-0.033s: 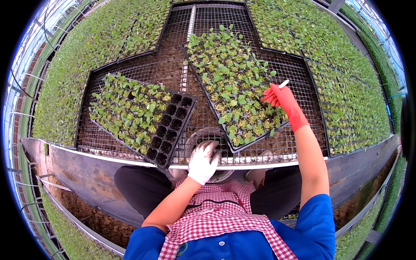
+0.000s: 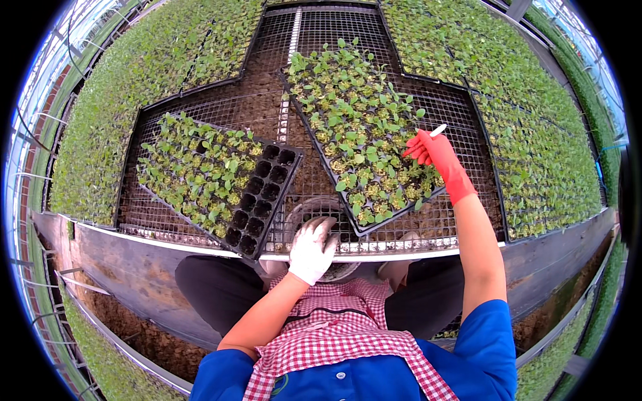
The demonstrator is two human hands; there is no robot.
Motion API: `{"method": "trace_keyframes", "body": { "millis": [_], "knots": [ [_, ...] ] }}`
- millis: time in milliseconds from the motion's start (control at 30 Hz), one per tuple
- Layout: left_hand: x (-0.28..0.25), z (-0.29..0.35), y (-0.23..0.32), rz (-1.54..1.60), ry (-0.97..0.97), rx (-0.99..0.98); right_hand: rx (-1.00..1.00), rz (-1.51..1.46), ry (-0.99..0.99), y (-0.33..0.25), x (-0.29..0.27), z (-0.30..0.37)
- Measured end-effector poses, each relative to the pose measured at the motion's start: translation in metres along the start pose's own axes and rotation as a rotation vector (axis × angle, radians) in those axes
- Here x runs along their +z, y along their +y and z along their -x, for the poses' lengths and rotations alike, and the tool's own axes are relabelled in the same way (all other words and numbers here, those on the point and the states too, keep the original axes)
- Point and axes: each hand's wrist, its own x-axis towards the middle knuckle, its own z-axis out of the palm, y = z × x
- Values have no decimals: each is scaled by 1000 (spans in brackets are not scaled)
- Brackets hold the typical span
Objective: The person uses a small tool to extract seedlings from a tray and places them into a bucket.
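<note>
Red-gloved right hand [image 2: 431,151] pinching slim white stick [image 2: 439,130] by right-side black plastic tray [image 2: 361,232].
Probably tending green seedlings [image 2: 358,127], next needing gentleness.

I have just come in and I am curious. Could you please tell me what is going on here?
A person's red-gloved right hand holds a slim white stick-like tool at the right side of a black plastic tray of green seedlings. The white-gloved left hand is at the front edge of the wire-mesh bench; whether it holds anything is not visible. At left, a second black seedling tray shows two rows of cells without plants.
</note>
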Motion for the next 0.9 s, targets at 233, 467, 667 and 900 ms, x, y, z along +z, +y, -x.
{"method": "trace_keyframes", "body": {
  "millis": [233,467,667,900],
  "knots": [
    [-3,-1,4,-32,-30,-41,-127,-148,21,3,-15,21],
    [-1,0,2,-21,-37,-42,-220,-221,22,-28,-27,118],
    [-3,2,0,-16,14,-33,107,-83,-241,0,36,215],
    [5,0,-1,-5,-17,-35,243,-53,-215,33,129,226]
  ]
}}
